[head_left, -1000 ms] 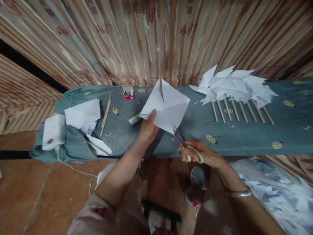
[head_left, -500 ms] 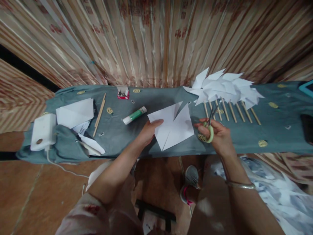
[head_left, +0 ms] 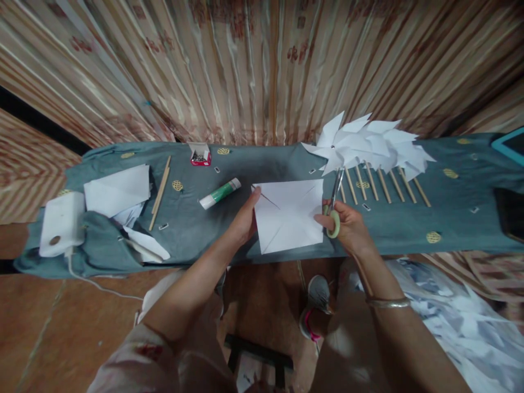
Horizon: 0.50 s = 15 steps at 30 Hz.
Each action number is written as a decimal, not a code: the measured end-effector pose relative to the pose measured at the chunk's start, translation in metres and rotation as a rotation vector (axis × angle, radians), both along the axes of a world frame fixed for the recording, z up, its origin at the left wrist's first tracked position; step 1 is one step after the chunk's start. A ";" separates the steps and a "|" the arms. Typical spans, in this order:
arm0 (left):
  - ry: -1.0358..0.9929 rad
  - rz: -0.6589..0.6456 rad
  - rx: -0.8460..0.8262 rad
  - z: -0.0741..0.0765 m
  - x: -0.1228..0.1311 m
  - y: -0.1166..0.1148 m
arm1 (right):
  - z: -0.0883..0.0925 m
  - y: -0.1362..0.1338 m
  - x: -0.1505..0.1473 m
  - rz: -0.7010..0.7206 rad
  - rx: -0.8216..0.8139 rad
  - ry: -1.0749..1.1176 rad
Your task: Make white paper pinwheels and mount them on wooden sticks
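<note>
A square sheet of white paper (head_left: 290, 218) with slits running inward from its corners is held above the cloth-covered table. My left hand (head_left: 246, 217) pinches its left edge near the upper left corner, thumb on top. In my right hand (head_left: 347, 225) are scissors (head_left: 334, 215) with pale green handles, blades pointing away from me. The right thumb also rests on the paper's right edge. Beyond the scissors lie several overlapping white paper pinwheels (head_left: 368, 144) on wooden sticks (head_left: 385, 186).
Left of the paper lie a glue stick (head_left: 220, 194), a small red box of metal pins (head_left: 200, 155), loose sticks (head_left: 160, 192), stacked paper (head_left: 118, 191) and a white charger-like device (head_left: 62, 224) with a cord. A clear bag of white paper pieces (head_left: 458, 322) sits below at right.
The paper has turned, so its edges now run nearly level and the opened slit lies flat at the upper left. My right hand has moved left onto the paper's edge, still holding the scissors.
</note>
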State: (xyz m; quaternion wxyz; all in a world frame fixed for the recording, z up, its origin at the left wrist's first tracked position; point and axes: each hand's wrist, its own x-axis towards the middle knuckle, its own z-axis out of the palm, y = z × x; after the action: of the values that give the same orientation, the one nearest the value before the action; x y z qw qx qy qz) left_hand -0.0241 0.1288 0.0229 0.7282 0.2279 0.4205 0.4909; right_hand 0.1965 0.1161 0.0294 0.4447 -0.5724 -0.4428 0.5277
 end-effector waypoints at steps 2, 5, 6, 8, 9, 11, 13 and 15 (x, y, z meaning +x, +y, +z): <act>-0.111 -0.017 0.005 0.005 0.000 0.000 | -0.002 0.001 -0.004 -0.088 0.022 0.047; -0.177 -0.059 0.037 0.009 0.002 -0.002 | -0.007 0.003 -0.013 -0.202 0.018 0.169; -0.184 -0.062 0.056 0.009 0.004 -0.003 | -0.009 0.004 -0.016 -0.230 0.012 0.209; -0.194 -0.050 0.092 0.009 0.007 -0.006 | -0.012 0.006 -0.022 -0.276 0.020 0.261; -0.195 -0.038 0.106 0.009 0.009 -0.008 | -0.013 0.007 -0.025 -0.288 0.030 0.273; -0.181 -0.012 0.124 0.008 0.012 -0.010 | -0.014 0.010 -0.030 -0.290 0.052 0.277; -0.135 0.008 0.130 0.008 0.015 -0.011 | -0.013 0.012 -0.035 -0.292 0.057 0.281; -0.059 0.016 0.140 0.007 0.019 -0.011 | -0.013 0.015 -0.040 -0.311 0.042 0.298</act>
State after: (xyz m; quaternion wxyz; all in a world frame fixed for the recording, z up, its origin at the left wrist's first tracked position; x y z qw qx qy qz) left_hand -0.0055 0.1181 0.0298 0.7185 0.2603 0.3651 0.5317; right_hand 0.1566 0.1309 0.0167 0.5932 -0.5401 -0.2893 0.5223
